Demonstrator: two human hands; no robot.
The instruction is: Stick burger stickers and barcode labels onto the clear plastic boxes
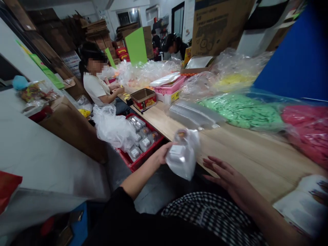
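Observation:
My left hand [164,153] grips a clear plastic package [180,157] by its left side, over the table's front edge. A white label shows on the package, with an orange-brown patch near its top; the contents are blurred. My right hand [222,172] is to the right of the package, fingers stretched out and holding nothing. Left of my left hand, a red crate [133,166] holds several similar labelled clear packages [146,143]. Crumpled clear plastic bags [112,128] lie over the crate's left side.
On the wooden table [246,150] lie a stack of clear plastic sleeves [194,114], bags of green pieces [238,109] and red pieces [307,123], and a red tin box [144,102]. A co-worker [96,78] sits at the far left side. A cardboard box [74,126] stands left.

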